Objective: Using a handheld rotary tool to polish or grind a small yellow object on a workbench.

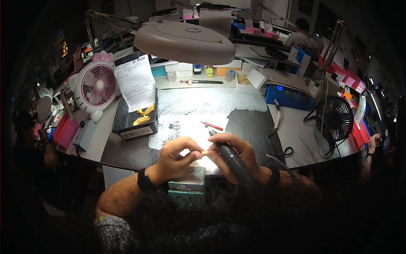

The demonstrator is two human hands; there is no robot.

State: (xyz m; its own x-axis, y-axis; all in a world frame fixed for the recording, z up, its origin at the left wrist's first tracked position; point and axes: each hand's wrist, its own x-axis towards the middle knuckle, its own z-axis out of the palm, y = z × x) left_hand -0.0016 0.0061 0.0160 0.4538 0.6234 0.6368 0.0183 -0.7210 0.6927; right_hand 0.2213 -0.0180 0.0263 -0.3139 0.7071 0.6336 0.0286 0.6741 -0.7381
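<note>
My left hand (174,157) pinches a small yellow piece (204,153) between thumb and fingertips, above the brightly lit black mat (247,127). In my right hand (244,149) is a black rotary handpiece (231,158), gripped like a pen with its slim tip pointing away. The right fingers meet the left ones at the yellow piece. A red slim tool (212,125) lies on the mat just beyond. To the left, a black bin (120,120) holds yellow dental models (143,120) and a printed paper sheet (134,81).
A round lamp (185,42) hangs over the desk. Left stands a pink-and-white fan (98,84); right, a blue control box (287,97), its cord, and a black fan (336,117). A white box (247,89) sits behind. A teal perforated tray (187,175) lies below my hands. Other people sit nearby.
</note>
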